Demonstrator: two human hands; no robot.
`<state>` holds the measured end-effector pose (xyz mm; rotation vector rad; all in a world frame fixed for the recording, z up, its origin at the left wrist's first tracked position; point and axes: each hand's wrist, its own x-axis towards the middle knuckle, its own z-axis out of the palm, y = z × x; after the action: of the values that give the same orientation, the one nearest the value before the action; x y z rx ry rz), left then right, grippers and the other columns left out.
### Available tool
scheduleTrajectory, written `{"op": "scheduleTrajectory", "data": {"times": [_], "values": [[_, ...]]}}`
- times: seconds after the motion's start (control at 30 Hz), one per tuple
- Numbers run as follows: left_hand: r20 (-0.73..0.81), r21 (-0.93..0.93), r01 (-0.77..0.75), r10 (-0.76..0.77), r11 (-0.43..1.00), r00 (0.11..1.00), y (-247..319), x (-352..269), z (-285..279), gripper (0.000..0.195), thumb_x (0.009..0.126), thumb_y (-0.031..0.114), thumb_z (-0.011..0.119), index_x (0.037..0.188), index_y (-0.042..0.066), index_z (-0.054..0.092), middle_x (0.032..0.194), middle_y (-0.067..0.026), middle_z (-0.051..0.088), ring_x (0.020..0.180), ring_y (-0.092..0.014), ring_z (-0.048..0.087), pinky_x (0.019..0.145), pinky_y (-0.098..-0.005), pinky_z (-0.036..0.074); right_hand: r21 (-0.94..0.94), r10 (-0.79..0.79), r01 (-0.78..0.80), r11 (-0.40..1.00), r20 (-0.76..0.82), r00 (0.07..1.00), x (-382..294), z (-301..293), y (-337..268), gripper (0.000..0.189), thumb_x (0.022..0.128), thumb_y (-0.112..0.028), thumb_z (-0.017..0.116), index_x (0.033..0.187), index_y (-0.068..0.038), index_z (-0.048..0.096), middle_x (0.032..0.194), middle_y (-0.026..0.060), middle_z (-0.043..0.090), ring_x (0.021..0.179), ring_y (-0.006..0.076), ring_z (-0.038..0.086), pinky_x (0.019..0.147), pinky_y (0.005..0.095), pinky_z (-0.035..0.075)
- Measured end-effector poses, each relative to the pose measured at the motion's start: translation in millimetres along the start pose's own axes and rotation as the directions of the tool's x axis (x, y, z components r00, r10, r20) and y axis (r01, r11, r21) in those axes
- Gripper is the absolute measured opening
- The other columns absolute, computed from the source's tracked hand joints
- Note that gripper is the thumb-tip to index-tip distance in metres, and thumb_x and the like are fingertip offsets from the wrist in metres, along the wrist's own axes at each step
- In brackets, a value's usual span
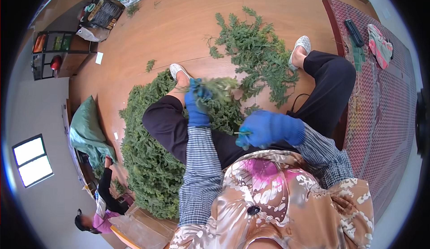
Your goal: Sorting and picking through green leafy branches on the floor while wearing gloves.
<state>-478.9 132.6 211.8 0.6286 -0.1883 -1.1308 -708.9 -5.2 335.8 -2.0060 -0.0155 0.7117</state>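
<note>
My left hand [198,103], in a blue knitted glove, grips a bunch of green sprigs [221,87] that points to the right and is blurred. My right hand [265,130], gloved alike, is closed in front of my lap with a short thin stem [242,133] between thumb and fingers. A large heap of green sprigs [151,158] lies on the floor at the left, beside and beyond my left leg. Between my feet a looser spread of the same greenery [258,54] covers part of the floor.
At the right stands a low platform with a patterned mat [379,114], bearing a dark case [354,33] and a cloth [380,46]. A cardboard box [144,227] is at lower left. Another person [104,217] sits beyond it, near a green sack [88,128]. A black cable [299,98] runs by my right leg.
</note>
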Motion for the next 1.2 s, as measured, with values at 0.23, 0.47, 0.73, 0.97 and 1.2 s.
{"op": "scheduleTrajectory", "data": {"times": [0.23,0.47,0.73,0.97,1.2], "values": [[-0.065,0.252,0.027,-0.01,0.967,0.998,-2.8,-4.1,39.6,0.025,0.096,0.027,0.048,0.099,0.005,0.059,0.049,0.001,0.042,0.038,-0.008,0.032,0.038,-0.0235,0.029,-0.209,-0.23,0.098,0.973,-0.898,0.375,26.6,-24.7,18.8,0.039,0.081,-0.028,0.061,0.119,-0.018,0.061,0.086,0.0037,0.069,0.071,0.0224,0.063,0.064,0.0345,0.049],[-0.158,0.26,0.069,-0.028,0.963,0.987,10.6,-29.3,82.1,0.033,0.095,0.023,0.051,0.117,0.0,0.055,0.05,-0.0001,0.042,0.041,-0.008,0.034,0.039,-0.0231,0.03,-0.315,-0.055,-0.251,0.915,-0.716,0.696,98.4,-12.9,65.3,0.043,0.077,-0.027,0.062,0.12,-0.02,0.06,0.089,0.0077,0.07,0.075,0.0277,0.065,0.07,0.0399,0.05],[-0.282,0.61,0.222,-0.054,0.761,0.958,7.3,-36.1,69.1,0.034,0.09,0.02,0.059,0.115,-0.001,0.059,0.053,-0.0004,0.049,0.039,-0.007,0.038,0.038,-0.0199,0.033,0.264,-0.022,0.239,0.935,-0.627,0.779,55.6,-38.9,95.9,0.026,0.077,-0.014,0.059,0.101,-0.007,0.069,0.079,0.009,0.069,0.063,0.0136,0.061,0.057,0.0252,0.05],[-0.327,0.623,0.212,0.005,0.753,0.945,5.8,-33.1,60.9,0.024,0.09,0.019,0.058,0.106,0.001,0.06,0.056,0.0,0.051,0.041,-0.007,0.04,0.039,-0.0208,0.035,0.714,0.143,0.489,0.5,-0.626,0.767,27.5,-49.5,80.0,0.027,0.077,-0.007,0.059,0.102,0.0,0.068,0.071,0.0054,0.067,0.052,0.0077,0.052,0.051,0.0162,0.043],[-0.404,0.424,0.081,0.109,0.902,0.908,14.7,-33.6,11.1,0.013,0.091,0.019,0.056,0.094,0.006,0.059,0.06,0.0005,0.052,0.042,-0.008,0.042,0.042,-0.0223,0.038,0.752,0.245,0.331,0.57,-0.54,0.805,13.4,-58.2,85.3,0.029,0.078,-0.009,0.06,0.105,0.0,0.067,0.064,0.0029,0.062,0.045,0.0048,0.046,0.044,0.0151,0.039]]}}
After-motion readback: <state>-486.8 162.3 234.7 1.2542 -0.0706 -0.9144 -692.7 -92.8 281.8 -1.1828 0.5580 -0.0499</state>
